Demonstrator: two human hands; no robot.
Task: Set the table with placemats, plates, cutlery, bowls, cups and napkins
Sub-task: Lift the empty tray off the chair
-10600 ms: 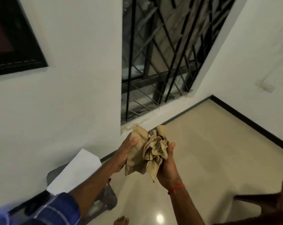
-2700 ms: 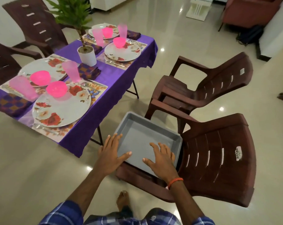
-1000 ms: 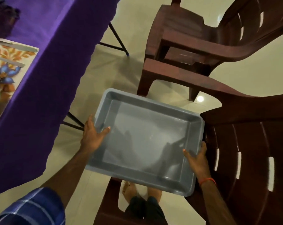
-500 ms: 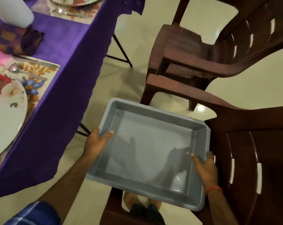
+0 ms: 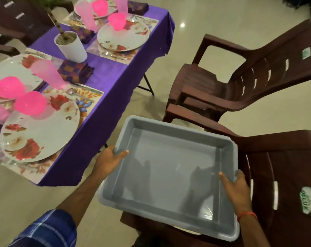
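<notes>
Floor beside table, hands gripping tray edges

Floral plates carrying pink bowls lie on placemats.

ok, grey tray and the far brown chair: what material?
The grey tray is likely moulded plastic, smooth semi-gloss: rounded rim, soft sheen and shadows on its floor. The far brown chair is probably moulded plastic too, glossy: one-piece slotted back, highlights along the armrest.
</notes>
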